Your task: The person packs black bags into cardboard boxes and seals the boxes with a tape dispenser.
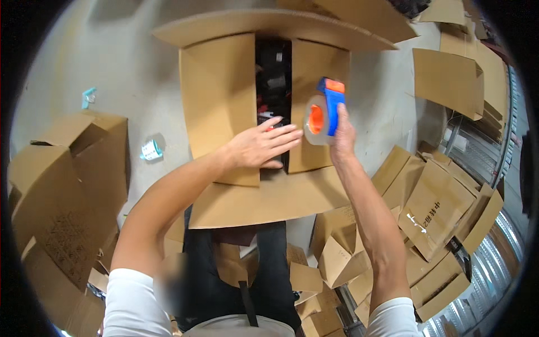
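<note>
A large cardboard box (224,106) stands on the pale floor (129,67) in front of the person, its two inner flaps folded almost shut with a dark gap between them showing dark contents, and its near and far outer flaps lying open. To the left of the box sits a heap of flattened and half-folded cartons (62,185); to the right of the box more flat cartons (432,208) are stacked and leaning. The left hand (261,147) lies flat on the box's left inner flap, fingers spread and reaching across the gap. The right hand (342,137) is closed around the blue handle of a tape dispenser (323,112), held just above the box's right inner flap, its orange-cored clear roll facing the left hand. A small white-and-teal item (150,150) lies on the floor just left of the box.
</note>
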A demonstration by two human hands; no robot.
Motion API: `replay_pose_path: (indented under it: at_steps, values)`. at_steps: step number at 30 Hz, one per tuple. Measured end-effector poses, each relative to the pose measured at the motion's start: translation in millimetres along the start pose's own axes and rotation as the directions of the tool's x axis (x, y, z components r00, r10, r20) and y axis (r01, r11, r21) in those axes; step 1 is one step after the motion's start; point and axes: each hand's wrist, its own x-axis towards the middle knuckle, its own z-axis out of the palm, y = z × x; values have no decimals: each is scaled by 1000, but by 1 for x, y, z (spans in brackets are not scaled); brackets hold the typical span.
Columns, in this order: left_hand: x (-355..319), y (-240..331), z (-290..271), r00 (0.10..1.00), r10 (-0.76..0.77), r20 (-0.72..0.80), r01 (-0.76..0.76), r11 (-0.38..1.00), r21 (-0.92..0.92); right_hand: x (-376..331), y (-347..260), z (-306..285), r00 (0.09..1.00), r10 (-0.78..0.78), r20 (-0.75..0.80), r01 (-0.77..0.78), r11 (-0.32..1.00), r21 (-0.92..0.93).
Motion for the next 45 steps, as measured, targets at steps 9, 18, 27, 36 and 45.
replay_pose_path:
  at_steps: [9, 18, 27, 36, 45]
  values:
    - [-3, -38, 88, 995, -65, 82, 57, 994, 97, -86, -55, -59, 996, -68, 61, 36, 902, 429]
    - [6, -37, 78, 997, -55, 54, 52, 997, 61, -301, 55, -136, 826, 213, -523, 132, 828, 546]
    - [104, -95, -109, 915, 72, -398, 113, 900, 422, -98, 88, 31, 842, 154, -518, 226, 770, 596]
    - [88, -101, -73, 873, -451, 187, 447, 892, 63, -91, 96, 32, 922, 109, -371, 115, 840, 531]
    - [-20, -32, 39, 833, -552, 52, 524, 814, 249, -80, 68, 24, 983, 1, -186, 101, 837, 538]
